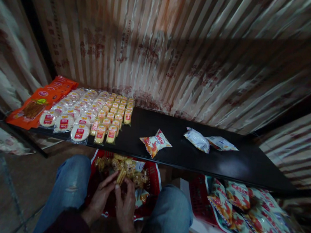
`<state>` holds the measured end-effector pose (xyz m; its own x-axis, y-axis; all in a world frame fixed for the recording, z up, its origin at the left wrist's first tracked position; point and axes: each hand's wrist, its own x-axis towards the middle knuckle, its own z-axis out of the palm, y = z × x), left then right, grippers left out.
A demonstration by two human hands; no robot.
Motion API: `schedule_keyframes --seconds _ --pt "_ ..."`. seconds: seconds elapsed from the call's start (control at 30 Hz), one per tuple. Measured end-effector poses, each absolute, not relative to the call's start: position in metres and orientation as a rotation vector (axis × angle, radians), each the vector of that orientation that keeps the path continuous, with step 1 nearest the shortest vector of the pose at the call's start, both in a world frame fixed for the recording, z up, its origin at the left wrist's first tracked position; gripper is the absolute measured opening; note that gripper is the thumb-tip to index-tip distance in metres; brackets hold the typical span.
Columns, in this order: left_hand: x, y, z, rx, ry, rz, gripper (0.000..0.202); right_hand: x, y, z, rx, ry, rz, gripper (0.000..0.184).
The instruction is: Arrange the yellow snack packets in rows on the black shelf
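My left hand and my right hand are close together between my knees, fingers pinched around a yellow-gold wrapped snack. They hold it over a red basket, which contains several similar gold-wrapped snacks and a white-and-orange snack bag. The basket stands below the front edge of a black shelf. On that shelf, nearest my hands, lies a single white-and-orange snack bag.
Left on the shelf are rows of small yellow packs, round white rice crackers and an orange bag. Two pale packets lie right of centre. A second red basket with snack bags sits at lower right.
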<state>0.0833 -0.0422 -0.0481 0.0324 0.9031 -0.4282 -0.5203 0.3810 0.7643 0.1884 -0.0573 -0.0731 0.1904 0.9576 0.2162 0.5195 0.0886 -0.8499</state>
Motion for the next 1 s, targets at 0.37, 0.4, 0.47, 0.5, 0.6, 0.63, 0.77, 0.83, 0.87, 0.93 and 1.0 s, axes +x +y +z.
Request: schedule_keyframes --seconds 0.37,0.4,0.47,0.5,0.6,0.63,0.77,0.83,0.87,0.93,1.0 --pt "0.085 -0.043 -0.049 0.989 1.231 1.199 0.042 0.185 -0.047 -0.068 -1.572 -1.378 0.558 0.04" --pt "0.086 -0.043 -0.05 1.03 1.25 1.212 0.041 0.185 -0.046 -0.067 -1.572 -1.378 0.549 0.041" --pt "0.089 -0.043 -0.051 1.099 1.286 1.249 0.04 0.186 -0.044 -0.063 -1.564 -1.384 0.542 0.04" --pt "0.09 -0.042 -0.051 1.129 1.307 1.272 0.04 0.186 -0.042 -0.06 -1.556 -1.392 0.544 0.04" --pt "0.094 -0.035 -0.045 1.186 1.388 1.343 0.039 0.187 -0.035 -0.051 -1.538 -1.416 0.561 0.043" --pt "0.095 -0.032 -0.041 1.198 1.416 1.358 0.037 0.186 -0.032 -0.047 -1.534 -1.416 0.563 0.045" --pt "0.097 -0.019 -0.023 1.272 1.48 1.398 0.032 0.184 -0.015 -0.031 -1.517 -1.389 0.591 0.046" --pt "0.098 -0.013 -0.015 1.323 1.5 1.422 0.032 0.184 -0.005 -0.024 -1.493 -1.379 0.625 0.045" --pt "0.099 -0.01 -0.013 1.348 1.514 1.433 0.033 0.184 -0.001 -0.02 -1.481 -1.372 0.64 0.045" --pt "0.1 -0.005 -0.009 1.395 1.547 1.452 0.034 0.184 0.008 -0.015 -1.47 -1.36 0.666 0.046" --pt "0.101 0.001 -0.007 1.424 1.582 1.467 0.035 0.183 0.015 -0.01 -1.482 -1.352 0.693 0.048"
